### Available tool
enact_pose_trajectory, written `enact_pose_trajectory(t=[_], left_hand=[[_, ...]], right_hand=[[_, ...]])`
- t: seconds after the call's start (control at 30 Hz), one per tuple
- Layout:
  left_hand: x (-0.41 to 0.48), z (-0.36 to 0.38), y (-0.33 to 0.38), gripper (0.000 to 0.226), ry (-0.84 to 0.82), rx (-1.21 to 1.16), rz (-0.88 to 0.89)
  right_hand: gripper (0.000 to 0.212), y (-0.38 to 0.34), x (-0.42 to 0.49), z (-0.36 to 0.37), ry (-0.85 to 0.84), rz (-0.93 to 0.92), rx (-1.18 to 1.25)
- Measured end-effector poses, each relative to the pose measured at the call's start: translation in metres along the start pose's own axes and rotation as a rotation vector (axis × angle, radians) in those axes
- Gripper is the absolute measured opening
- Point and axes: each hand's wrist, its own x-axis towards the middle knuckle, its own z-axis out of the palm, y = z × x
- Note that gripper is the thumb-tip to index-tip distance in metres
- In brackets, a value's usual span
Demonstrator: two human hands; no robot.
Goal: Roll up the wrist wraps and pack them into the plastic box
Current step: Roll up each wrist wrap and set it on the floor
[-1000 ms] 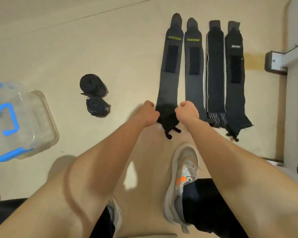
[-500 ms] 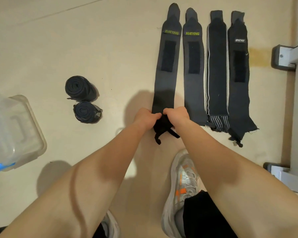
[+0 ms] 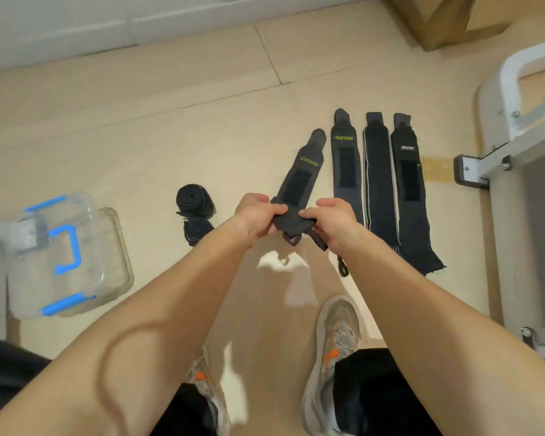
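The left hand (image 3: pixel 258 212) and right hand (image 3: pixel 332 215) sat side by side, backs up, each grip pinching the folded near end of the grey wrist wrap (image 3: pixel 298 180). Its long axis ran away from them, leaning right toward the three flat wraps (image 3: pixel 378 177), so rolling would likely go forward. The plastic box (image 3: pixel 120 247) lay well left, nearer the left hand.

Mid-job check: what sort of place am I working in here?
Probably a home gym or workout corner, though I can't be sure: lifting wrist wraps laid on a tiled floor, and a white metal equipment frame at the right edge.
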Motion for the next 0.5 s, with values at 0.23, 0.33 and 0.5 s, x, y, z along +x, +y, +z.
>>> enact_pose_trajectory(t=[0.23, 0.33, 0.5], left_hand=[[-0.079, -0.028, 0.077, 0.006, -0.040, 0.028, 0.234], [-0.117, -0.047, 0.113, 0.013, -0.080, 0.037, 0.273], [-0.175, -0.080, 0.154, 0.042, -0.206, 0.008, 0.383]], right_hand=[[0.009, -0.085, -0.072, -0.005, -0.118, -0.372, 0.024], [0.003, -0.119, -0.103, -0.009, -0.181, -0.450, 0.071], [0.028, -0.160, -0.148, -0.010, -0.326, -0.438, 0.248]])
